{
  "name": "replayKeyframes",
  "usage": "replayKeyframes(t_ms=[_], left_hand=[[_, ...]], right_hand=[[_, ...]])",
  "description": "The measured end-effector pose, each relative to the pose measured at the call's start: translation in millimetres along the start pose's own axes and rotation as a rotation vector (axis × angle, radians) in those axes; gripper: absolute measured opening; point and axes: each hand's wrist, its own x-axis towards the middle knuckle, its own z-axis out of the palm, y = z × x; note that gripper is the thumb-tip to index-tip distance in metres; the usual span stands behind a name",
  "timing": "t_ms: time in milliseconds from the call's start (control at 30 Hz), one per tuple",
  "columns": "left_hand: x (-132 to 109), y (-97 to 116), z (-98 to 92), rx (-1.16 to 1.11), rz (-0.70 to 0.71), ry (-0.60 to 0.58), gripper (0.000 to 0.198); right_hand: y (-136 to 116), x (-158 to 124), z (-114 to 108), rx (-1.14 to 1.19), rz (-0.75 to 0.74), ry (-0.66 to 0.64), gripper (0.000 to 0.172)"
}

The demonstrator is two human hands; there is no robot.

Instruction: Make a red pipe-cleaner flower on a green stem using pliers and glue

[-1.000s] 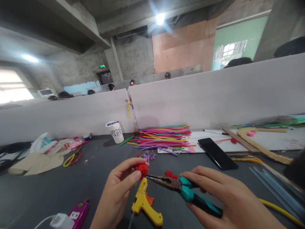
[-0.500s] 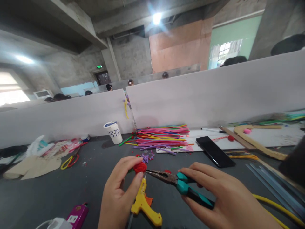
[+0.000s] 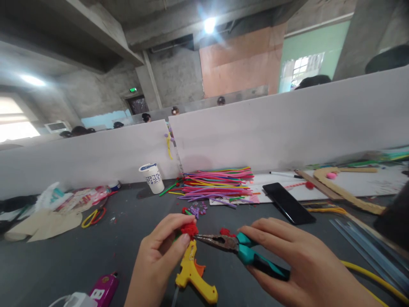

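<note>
A dark grey, matte table [image 3: 79, 256] is seen from above, with a yellow plastic glue gun [image 3: 193, 275] lying flat on it near the bottom edge.

Just above the glue gun's nozzle, the left hand [image 3: 159, 256] pinches a small red fuzzy tuft [image 3: 189, 229], with thumb and fingertips closed tight around it. The tuft is held just off the table.

To the right of the glue gun, the right hand [image 3: 297, 264] wraps its fingers around the teal-and-black rubbery handles of long-nose pliers [image 3: 243, 251]. The pliers' rusty, tapered metal jaws are together, and their tip meets the tuft. Whether they grip any of it cannot be told. A second red fuzzy scrap [image 3: 226, 232] lies just behind the jaws.

Beyond the glue gun lie small purple snippets [image 3: 198, 209]. Farther back is a flat heap of long, thin pipe cleaners [image 3: 217, 185] in pink, purple, yellow and green. Back and left of the glue gun a white paper cup [image 3: 152, 178] stands upright. Back and right of it lies a glossy black phone [image 3: 289, 204], flat on the table. To the glue gun's left, at the frame's bottom edge, lies a shiny magenta lighter [image 3: 104, 290]. A smooth white divider board [image 3: 255, 136] stands behind everything.
</note>
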Motion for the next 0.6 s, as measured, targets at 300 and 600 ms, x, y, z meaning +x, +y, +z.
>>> replayKeyframes(t_ms=[300, 600], left_hand=[[-1.3, 8.3, 6.3, -0.192, -0.071, 0.007, 0.015], [1.1, 3.1, 3.0, -0.085, -0.049, 0.004, 0.017]], right_hand=[[-0.2, 4.6, -4.3, 0.202, 0.137, -0.213, 0.012], [1.5, 0.7, -2.8, 0.034, 0.078, -0.076, 0.028]])
